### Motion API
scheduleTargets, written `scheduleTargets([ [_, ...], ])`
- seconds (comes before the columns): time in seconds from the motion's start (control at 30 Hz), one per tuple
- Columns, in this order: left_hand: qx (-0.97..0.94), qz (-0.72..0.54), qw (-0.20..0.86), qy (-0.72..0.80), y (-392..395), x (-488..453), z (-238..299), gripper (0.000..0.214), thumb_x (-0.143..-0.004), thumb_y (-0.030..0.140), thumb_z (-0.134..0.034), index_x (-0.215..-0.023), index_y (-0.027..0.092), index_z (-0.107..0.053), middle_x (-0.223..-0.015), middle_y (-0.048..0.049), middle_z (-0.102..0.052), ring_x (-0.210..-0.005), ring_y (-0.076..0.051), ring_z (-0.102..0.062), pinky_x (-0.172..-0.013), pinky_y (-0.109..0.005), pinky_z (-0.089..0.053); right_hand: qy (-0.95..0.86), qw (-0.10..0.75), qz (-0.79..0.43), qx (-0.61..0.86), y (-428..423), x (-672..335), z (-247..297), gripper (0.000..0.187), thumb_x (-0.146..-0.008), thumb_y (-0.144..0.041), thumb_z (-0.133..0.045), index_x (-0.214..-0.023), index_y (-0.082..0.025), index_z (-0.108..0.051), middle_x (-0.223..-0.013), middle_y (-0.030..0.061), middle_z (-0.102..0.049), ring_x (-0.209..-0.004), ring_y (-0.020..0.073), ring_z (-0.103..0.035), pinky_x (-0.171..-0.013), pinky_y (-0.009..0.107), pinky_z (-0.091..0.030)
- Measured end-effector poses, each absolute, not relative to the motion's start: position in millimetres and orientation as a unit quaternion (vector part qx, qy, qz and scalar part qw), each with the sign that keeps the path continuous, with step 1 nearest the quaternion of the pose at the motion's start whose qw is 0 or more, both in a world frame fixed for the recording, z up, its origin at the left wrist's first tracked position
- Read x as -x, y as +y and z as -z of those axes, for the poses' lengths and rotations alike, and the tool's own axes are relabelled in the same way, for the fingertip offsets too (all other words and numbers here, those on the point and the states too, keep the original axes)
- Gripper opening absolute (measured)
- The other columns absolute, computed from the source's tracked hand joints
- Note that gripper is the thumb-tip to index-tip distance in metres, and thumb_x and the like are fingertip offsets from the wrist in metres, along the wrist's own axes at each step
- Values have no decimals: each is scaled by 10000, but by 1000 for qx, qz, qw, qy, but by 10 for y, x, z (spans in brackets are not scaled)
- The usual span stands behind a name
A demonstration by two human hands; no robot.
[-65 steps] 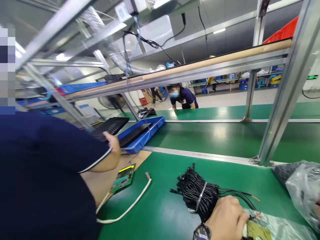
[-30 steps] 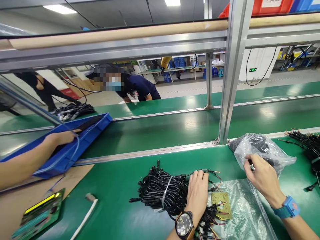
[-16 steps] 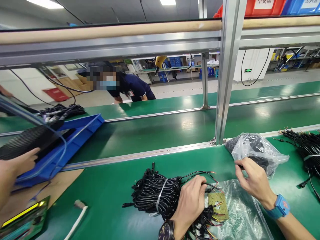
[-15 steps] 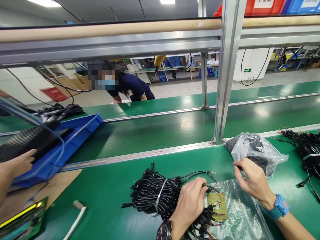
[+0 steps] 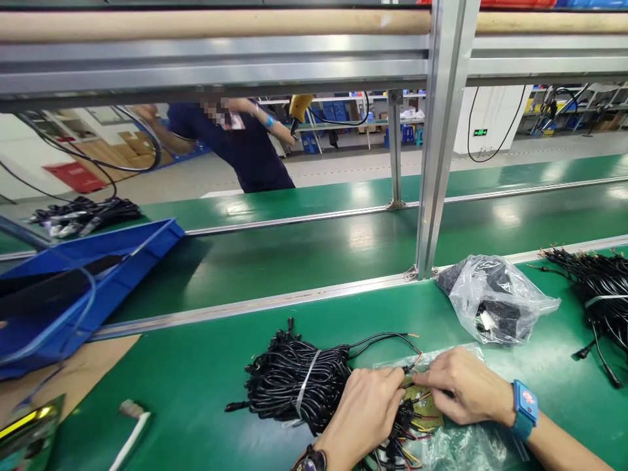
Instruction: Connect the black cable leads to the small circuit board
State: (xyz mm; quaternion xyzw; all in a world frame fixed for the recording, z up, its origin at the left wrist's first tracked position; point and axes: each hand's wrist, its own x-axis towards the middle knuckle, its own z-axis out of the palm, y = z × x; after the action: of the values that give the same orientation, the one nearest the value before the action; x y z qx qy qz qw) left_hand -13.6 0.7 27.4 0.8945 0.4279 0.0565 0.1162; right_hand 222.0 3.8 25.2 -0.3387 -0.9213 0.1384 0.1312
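The hands are working almost fingertip to fingertip above the counter (image 5: 196, 399): the left hand (image 5: 366, 409) is holding its fingers curled, seemingly pinching a black lead (image 5: 408, 369), while the right hand (image 5: 461, 383) is pointing inward, thumb and forefinger nearly together, its hold too hidden to tell. Such closeness is probably giving fine control over thin wire. At nine o'clock the black cable bundle (image 5: 284, 379) is lying, a pale tie (image 5: 308, 383) likely keeping its strands together; at five o'clock a yellowish sponge-like pad (image 5: 435, 407) is resting partly beneath coloured wires (image 5: 422, 429).
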Motion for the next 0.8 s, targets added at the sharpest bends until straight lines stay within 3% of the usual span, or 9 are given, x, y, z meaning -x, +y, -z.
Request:
scheduleTargets([
  [0.1, -892, -65, 125, 430, 14, 127, -271, 147, -916, 105, -557, -832, 225, -541, -819, 11, -673, -720, -202, -634, -604, -338, -251, -923, 110, -140, 340, 43, -2201, -228, 330, -782, -139, -524, -1040, -238, -704, -676, -9, -686, -543, 166, -566, -555, 318, -251],
  [0.3, -891, -66, 120, 432, 27, 111, -246, 211, -938, 119, -522, -749, 211, -523, -716, -1, -657, -650, -196, -633, -570, -350, -192, -906, 156, -132, 370, 83, -2280, -289, 348, -858, -137, -473, -1117, -204, -694, -709, 24, -702, -610, 174, -615, -581, 293, -302],
  [0.5, -885, -33, 102, 454, 27, 102, -225, 229, -938, 118, -505, -739, 203, -582, -683, -36, -692, -639, -227, -667, -567, -358, -173, -919, 125, -150, 343, 43, -2202, -226, 360, -789, -126, -500, -1060, -238, -708, -700, 5, -711, -587, 172, -607, -575, 300, -291],
  [0.8, -877, 36, 77, 472, 25, 50, -263, 301, -980, 166, -440, -793, 189, -674, -689, -99, -712, -686, -280, -705, -577, -331, -275, -906, 148, -143, 369, 51, -2195, -204, 361, -831, -143, -487, -1119, -219, -691, -738, 27, -735, -609, 181, -639, -587, 289, -338],
])
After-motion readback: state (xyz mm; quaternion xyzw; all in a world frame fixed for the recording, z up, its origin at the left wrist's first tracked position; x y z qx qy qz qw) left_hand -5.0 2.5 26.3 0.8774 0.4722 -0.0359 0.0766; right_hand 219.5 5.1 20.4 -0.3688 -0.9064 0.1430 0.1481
